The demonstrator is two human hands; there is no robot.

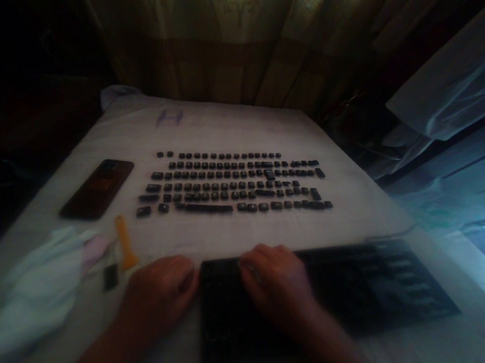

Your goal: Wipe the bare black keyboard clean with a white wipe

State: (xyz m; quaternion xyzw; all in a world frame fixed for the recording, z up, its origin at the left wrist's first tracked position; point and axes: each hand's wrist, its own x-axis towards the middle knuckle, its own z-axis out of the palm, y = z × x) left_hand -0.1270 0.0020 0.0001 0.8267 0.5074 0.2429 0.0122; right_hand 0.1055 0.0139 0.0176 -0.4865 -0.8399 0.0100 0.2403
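Lower centre, my right fingers (267, 253) curl over the keyboard (340, 292), left fingers (185, 268) bunched beside; grips unclear, steady pressure's best!

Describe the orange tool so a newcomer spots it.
On the white sheet, find the dark keyboard base, then the left hand beside its left end. Just beyond that hand lies the slim tool, orange, unlike the pale cloth and black piece nearby.

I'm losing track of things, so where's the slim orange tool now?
Head view, left of centre: the slim orange tool lies just beyond the bare left hand, right of the crumpled pale cloth.
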